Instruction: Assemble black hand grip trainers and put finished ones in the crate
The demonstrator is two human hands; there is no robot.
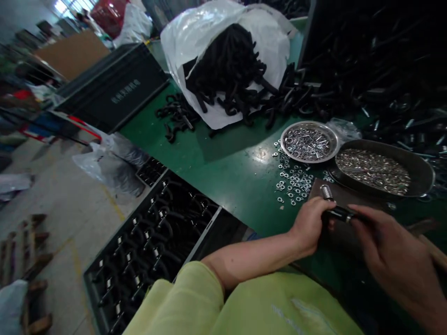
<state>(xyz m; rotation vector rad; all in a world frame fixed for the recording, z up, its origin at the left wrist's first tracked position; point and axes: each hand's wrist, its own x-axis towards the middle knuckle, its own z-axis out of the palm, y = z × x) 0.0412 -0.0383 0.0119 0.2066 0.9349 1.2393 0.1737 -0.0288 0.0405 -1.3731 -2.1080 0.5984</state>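
At the right front of the green table, my left hand (310,225) grips a dark tubular part (338,212) with a silver band. A silver coiled or ribbed piece (326,191) sticks up just beyond my left fingers; how it joins the dark part is unclear. My right hand (394,246) is closed around the dark part's other end, slightly blurred, with its fingertips partly hidden. Under both hands lies a flat brown plate (316,187). Beyond it are loose small metal eyelets (296,184), a round steel bowl (335,148) of small metal pieces and a scoop-shaped pan (424,174) of tiny metal pins.
A white plastic bag (185,32) spills black curved parts (233,60) across the table's back. More dark parts heap up at right. To the left, below table height, a black crate (199,246) holds rows of black parts. A large dark bin (129,88) stands beyond.
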